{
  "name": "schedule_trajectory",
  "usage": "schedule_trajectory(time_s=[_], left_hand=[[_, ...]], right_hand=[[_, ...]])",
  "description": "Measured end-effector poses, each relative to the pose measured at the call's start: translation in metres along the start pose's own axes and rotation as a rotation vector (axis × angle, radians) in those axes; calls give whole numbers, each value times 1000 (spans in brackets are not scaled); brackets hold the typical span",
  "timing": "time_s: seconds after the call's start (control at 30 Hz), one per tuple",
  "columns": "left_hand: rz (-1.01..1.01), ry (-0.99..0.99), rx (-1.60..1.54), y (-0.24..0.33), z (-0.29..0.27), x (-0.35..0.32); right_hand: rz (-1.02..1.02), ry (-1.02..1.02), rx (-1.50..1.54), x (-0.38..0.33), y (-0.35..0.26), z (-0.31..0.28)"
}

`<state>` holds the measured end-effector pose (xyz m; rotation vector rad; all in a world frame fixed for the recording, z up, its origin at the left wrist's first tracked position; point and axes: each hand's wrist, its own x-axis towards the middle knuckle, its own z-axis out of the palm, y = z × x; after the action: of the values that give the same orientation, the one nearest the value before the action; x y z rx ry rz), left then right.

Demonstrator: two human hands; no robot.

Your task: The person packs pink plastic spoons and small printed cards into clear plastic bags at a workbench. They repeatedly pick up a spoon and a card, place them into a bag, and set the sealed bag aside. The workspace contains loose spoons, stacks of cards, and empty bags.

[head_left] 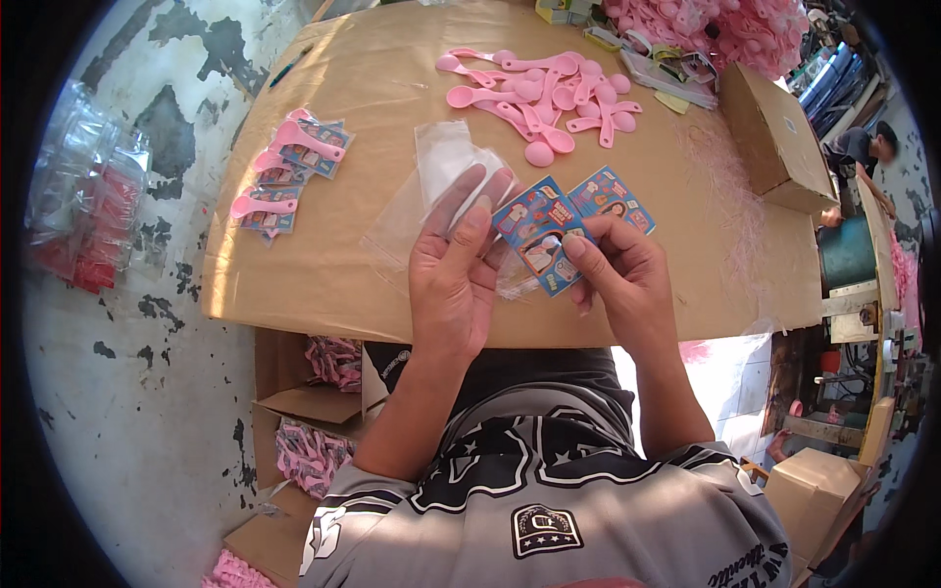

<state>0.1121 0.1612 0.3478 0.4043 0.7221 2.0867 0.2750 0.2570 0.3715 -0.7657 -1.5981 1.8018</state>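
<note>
My left hand is closed on a thin clear plastic bag, its thumb and fingers pinching the film. To its right, my right hand grips a blue printed card between thumb and fingers, the card's left edge close to my left fingertips. Behind it shows a second blue card; whether it is held or lies on the table I cannot tell. More clear plastic bags lie spread beyond my left hand. A loose heap of pink plastic spoons sits further back.
At the table's left lie several packed pink spoons with cards. A cardboard box stands at the right, beside a large pink spoon pile. Open cartons of packed spoons are below left. Another person is at far right.
</note>
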Motion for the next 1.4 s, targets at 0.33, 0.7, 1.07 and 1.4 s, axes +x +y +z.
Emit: schedule_trajectory(time_s=[0.33, 0.7, 1.07, 1.4], left_hand=[[-3, -8, -50, -1, -3, -1], [-29, -24, -45, -9, 2, 2], [-92, -49, 71, -19, -2, 0], [-107, -113, 148, -18, 7, -8]], right_hand=[[-86, 37, 21, -10, 5, 9], [-112, 110, 38, -3, 7, 11], [-8, 0, 93, 4, 5, 6], [-157, 29, 148, 6, 16, 21]])
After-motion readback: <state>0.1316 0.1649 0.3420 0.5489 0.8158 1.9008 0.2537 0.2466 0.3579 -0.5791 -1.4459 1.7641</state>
